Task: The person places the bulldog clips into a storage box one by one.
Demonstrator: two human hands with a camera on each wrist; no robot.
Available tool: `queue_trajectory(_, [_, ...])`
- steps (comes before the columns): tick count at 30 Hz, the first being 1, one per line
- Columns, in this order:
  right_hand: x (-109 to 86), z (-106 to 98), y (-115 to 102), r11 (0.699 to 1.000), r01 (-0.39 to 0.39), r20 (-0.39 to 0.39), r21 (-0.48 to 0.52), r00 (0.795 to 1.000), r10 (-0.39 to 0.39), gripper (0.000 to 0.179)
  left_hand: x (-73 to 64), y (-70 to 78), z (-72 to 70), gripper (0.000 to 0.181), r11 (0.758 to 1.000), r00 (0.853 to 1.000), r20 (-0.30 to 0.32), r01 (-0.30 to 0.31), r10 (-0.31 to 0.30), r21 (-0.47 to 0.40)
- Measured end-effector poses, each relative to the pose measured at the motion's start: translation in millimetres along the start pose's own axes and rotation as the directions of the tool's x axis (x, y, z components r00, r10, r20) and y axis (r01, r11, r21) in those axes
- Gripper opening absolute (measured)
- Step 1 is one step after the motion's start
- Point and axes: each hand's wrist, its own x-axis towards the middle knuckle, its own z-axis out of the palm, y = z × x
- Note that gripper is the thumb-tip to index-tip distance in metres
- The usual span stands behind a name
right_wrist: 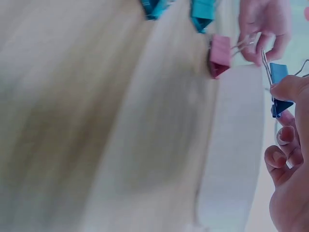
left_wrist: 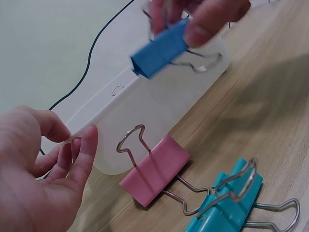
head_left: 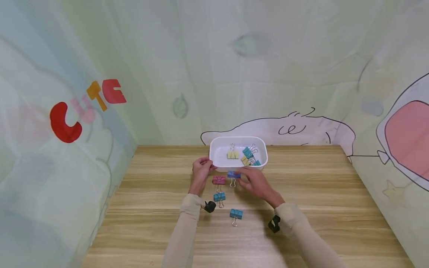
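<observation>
My right hand (head_left: pixel 255 182) pinches a blue binder clip (left_wrist: pixel 161 48) between thumb and fingers, raised at the front wall of a white plastic tub (head_left: pixel 238 140). With thumb and fingertips my left hand (head_left: pixel 201 172) grips the tub's front left corner. Below the tub lie a pink binder clip (left_wrist: pixel 155 169) and a teal binder clip (head_left: pixel 219 197), close together. Another teal binder clip (head_left: pixel 236 213) lies nearer the front. Inside the tub are a yellow binder clip (head_left: pixel 232 155) and a small heap of teal and yellow clips (head_left: pixel 248 152) at its right end.
The tub stands at the back of a wood-grain table (head_left: pixel 318 186), close to a printed curtain (head_left: pixel 161 93) that hangs behind and along the sides. Dark wrist cameras sit on the left wrist (head_left: pixel 210 206) and the right wrist (head_left: pixel 274 224).
</observation>
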Motion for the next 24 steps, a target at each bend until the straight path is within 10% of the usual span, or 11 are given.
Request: queue_trajectory(24, [67.5,-59,-5,0.997,-0.072,-0.134,-0.039,0.989,0.067,0.024,0.8,-1.4,-0.7,0.037,1.000,1.000,0.013,-0.006,0.006,-0.003])
